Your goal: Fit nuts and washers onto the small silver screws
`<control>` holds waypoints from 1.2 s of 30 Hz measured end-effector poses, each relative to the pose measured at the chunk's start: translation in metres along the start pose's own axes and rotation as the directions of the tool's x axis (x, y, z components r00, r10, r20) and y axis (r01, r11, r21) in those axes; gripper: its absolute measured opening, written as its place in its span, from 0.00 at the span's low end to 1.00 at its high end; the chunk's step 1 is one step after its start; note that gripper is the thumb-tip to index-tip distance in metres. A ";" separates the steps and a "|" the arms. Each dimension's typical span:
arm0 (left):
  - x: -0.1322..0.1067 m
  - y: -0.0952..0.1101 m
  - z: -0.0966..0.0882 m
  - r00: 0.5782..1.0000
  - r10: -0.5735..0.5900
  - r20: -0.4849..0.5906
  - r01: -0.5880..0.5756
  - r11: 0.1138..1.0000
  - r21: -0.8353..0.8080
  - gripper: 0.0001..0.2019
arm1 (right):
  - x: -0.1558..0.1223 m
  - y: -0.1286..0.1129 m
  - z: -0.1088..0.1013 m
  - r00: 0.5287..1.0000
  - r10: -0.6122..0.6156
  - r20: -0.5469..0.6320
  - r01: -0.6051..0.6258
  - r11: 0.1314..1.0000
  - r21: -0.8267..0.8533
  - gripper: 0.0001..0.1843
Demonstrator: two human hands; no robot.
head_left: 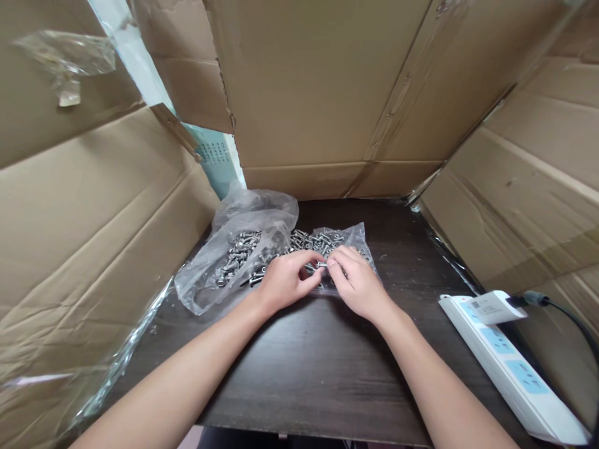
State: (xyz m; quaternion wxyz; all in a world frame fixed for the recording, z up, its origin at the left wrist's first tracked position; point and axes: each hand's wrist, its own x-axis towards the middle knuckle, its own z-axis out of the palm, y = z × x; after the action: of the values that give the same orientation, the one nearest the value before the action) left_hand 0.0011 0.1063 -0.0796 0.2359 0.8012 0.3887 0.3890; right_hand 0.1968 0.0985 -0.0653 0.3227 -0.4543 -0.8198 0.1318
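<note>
A small metal bolt point(322, 265) spans the short gap between my two hands, above the pile. The thumb and index finger of my left hand point(291, 275) curve round its left end in a pinch. My right hand point(355, 277) has its fingertips closed on the other end. Whether a nut sits on the bolt is too small to tell. Behind the hands, many loose bolts point(304, 239) lie on a flat clear plastic sheet point(358, 236). More bolts point(238, 249) fill an open clear plastic bag point(201, 290) on the left, beside my left hand.
The dark wooden table point(299, 374) is walled by cardboard panels point(318, 81) at the back and both sides. A white power strip point(515, 368) lies at the right, with a white plug adapter point(498, 307) and black cable point(568, 308).
</note>
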 end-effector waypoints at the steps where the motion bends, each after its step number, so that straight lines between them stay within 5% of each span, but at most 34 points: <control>1: 0.000 0.000 0.000 1.000 -0.010 -0.001 0.010 1.000 -0.009 0.12 | 0.000 0.001 0.000 1.000 0.003 -0.008 -0.003 1.000 0.002 0.15; 4: 0.000 0.002 -0.002 0.999 -0.041 -0.024 0.040 0.998 -0.037 0.18 | 0.001 0.003 -0.001 0.999 0.009 -0.043 -0.008 1.000 0.013 0.15; 10: 0.001 0.004 -0.002 0.999 -0.003 -0.043 0.002 1.000 -0.008 0.08 | 0.001 0.003 0.001 0.999 0.004 -0.033 -0.004 1.000 0.007 0.16; 26: 0.001 0.002 0.002 0.993 -0.001 -0.117 0.005 0.999 0.032 0.06 | 0.000 0.000 0.003 0.999 0.033 -0.037 -0.031 0.999 0.044 0.16; 36: 0.000 -0.001 0.002 0.995 0.080 -0.062 -0.078 0.997 0.027 0.06 | -0.001 -0.004 0.008 1.000 0.013 -0.003 -0.013 0.998 0.063 0.16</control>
State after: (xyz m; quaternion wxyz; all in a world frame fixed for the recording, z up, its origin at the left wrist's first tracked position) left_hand 0.0021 0.1066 -0.0811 0.1981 0.8061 0.3688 0.4183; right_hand 0.1899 0.0960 -0.0696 0.3373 -0.4495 -0.8117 0.1590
